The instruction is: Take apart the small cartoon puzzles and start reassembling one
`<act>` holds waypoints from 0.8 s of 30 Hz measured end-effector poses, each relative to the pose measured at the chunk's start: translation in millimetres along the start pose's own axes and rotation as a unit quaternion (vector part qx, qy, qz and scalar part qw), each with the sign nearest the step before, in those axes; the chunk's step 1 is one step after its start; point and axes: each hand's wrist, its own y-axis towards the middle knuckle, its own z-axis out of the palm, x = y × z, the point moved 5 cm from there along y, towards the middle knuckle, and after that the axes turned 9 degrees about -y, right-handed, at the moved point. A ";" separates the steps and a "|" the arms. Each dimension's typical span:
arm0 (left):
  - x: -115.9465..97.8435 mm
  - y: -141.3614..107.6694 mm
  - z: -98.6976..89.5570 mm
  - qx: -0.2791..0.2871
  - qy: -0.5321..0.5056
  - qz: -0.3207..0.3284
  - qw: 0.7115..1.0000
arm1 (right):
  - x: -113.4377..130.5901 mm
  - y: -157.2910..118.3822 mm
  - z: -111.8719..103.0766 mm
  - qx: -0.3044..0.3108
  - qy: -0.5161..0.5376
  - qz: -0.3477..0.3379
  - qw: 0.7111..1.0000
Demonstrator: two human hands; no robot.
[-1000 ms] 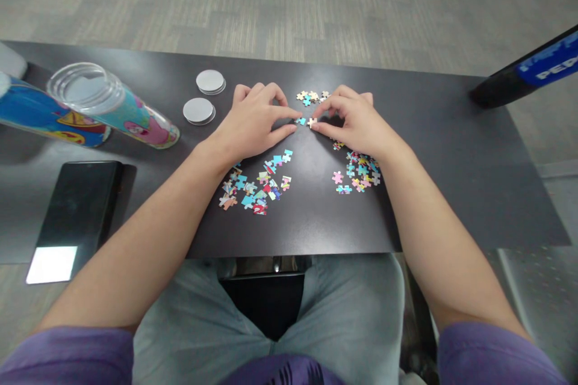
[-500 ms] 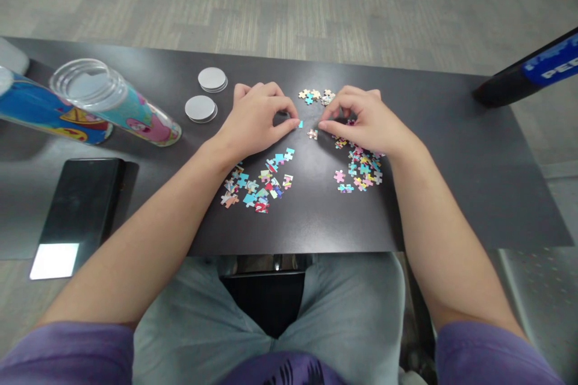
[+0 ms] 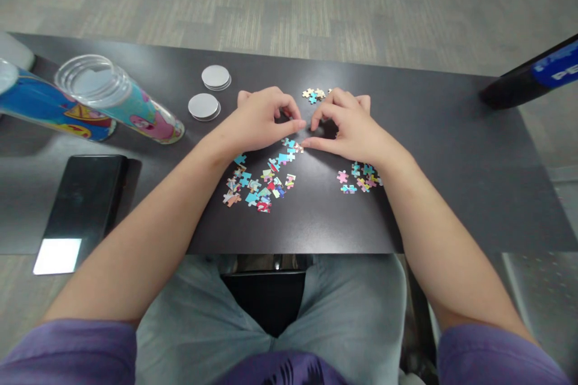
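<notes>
Near the middle of the dark table (image 3: 311, 222), my left hand (image 3: 268, 119) is closed, its thumb and index tips close together. Whatever may be between those tips is too small to make out. My right hand (image 3: 345, 126) faces it with thumb and index finger apart. The right thumb tip is at a small pinkish jigsaw piece (image 3: 298, 148), beside light-blue jigsaw pieces (image 3: 289, 143) below the left thumb. A pile of loose jigsaw pieces (image 3: 255, 186) lies below my left hand. Another pile (image 3: 361, 177) is partly hidden under my right hand and forearm.
Beyond my hands lie a few cream and blue pieces (image 3: 313, 95). Two stacks of round white discs (image 3: 215, 76) sit to the left. A clear-topped pink and teal tube (image 3: 144, 111), a blue tube (image 3: 63, 108) and a black phone (image 3: 83, 198) are farther left. A dark bottle (image 3: 515, 87) stands right.
My right hand has moved left and nearer to me, along with the pinkish piece. The left hand has let go of a light-blue piece, now among those below its thumb.
</notes>
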 end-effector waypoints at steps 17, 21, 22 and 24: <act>-4.1 -4.1 7.9 0.022 0.021 -0.012 0.999 | -56.4 -3.9 -10.5 -0.079 -0.044 0.111 0.990; 0.5 -3.3 0.9 0.066 0.022 -0.020 0.997 | -57.4 -1.6 -6.4 -0.082 -0.039 0.110 0.990; 1.2 -3.2 -1.6 0.082 0.025 -0.025 0.996 | -58.2 -0.9 -5.1 -0.083 -0.038 0.109 0.990; 0.6 -3.6 -5.8 0.105 0.029 -0.038 0.993 | -60.5 0.2 -2.9 -0.086 -0.036 0.109 0.990</act>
